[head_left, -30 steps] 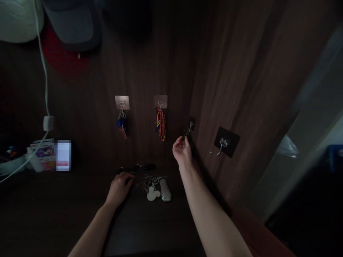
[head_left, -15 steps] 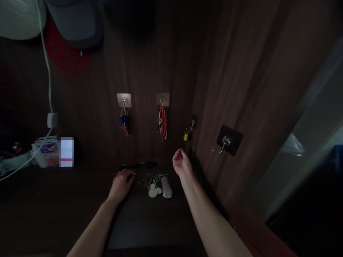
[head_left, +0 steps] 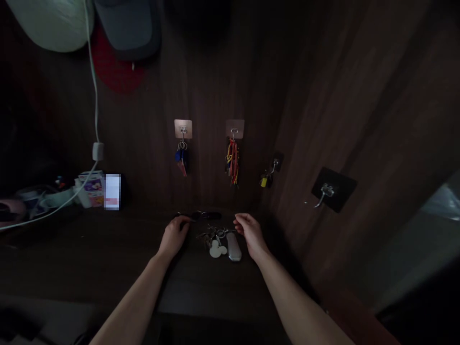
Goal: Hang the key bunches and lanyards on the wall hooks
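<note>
A key bunch with a white mouse-shaped tag and a silver fob lies on the dark wooden surface between my hands. My left hand rests flat on the surface beside a dark key set, fingers spread. My right hand hovers just right of the bunch, fingers loosely curled, holding nothing. On the back wall, blue keys and a multicoloured bunch hang from hooks. A yellow-tagged key hangs on a dark hook.
An empty black hook sits on the right side wall. Boxes and clutter stand at the left, with a white cable running down. A cap and a pale round object are above.
My right hand let go of the yellow-tagged key on the dark hook and came down beside the key bunch. The view shifted left, so everything appears further right.
</note>
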Tool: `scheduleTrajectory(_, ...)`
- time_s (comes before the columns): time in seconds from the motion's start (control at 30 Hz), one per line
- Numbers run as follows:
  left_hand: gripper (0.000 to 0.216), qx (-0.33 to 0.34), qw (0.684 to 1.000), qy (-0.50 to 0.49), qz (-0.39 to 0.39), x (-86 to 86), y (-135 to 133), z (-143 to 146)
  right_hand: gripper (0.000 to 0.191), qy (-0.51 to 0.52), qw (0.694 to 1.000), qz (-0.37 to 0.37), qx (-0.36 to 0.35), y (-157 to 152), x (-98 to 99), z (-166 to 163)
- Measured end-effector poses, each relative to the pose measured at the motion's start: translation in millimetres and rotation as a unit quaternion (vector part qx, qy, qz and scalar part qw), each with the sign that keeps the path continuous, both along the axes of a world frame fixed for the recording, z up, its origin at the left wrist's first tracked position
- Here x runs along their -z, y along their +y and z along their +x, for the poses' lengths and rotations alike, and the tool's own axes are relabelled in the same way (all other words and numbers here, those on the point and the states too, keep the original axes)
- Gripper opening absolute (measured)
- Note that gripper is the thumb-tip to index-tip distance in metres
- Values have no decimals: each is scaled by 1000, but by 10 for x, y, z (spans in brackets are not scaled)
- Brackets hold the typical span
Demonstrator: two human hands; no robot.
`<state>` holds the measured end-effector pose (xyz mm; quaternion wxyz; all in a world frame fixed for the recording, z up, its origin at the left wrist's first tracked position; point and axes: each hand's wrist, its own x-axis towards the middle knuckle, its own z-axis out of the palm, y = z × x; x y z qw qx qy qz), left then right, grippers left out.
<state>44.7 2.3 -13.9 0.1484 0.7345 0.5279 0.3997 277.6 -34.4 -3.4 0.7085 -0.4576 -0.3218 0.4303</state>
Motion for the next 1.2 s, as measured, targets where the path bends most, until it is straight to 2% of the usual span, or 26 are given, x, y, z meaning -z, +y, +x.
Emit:
scheduleTrajectory(0.13,27,-105,991,-79,24,-44,20,-104,12,-79,996,16,-39,-7,53,-66)
scheduleTrajectory(0.27,36,-155,986,-57,16,-66,36,-208,6,-157,985,30,-59,-18,50,-121)
scheduleTrajectory(0.4,46,-163,986,27,-35,-66,26,-217,3,-213,975,25,-58,-41,36,-138)
scheduleTrajectory(0.5,52,-143,984,87,-61,-63,8,-185,3,-219,974,17,-51,-50,32,-142)
scheduleTrajectory(0.73,53,-75,979,187,-38,-28,-5,-119,5,-221,973,27,-58,-27,95,-165)
scheduleTrajectory(0.93,37,-118,976,179,-37,-63,-33,-125,13,-267,961,26,-68,-20,131,-162)
scheduleTrajectory(1.03,28,-118,976,178,-35,-82,-50,-125,17,-297,952,22,-69,-21,129,-163)
scheduleTrajectory(1.2,20,-140,973,180,-42,-102,-65,-152,17,-324,943,27,-67,-18,132,-192)
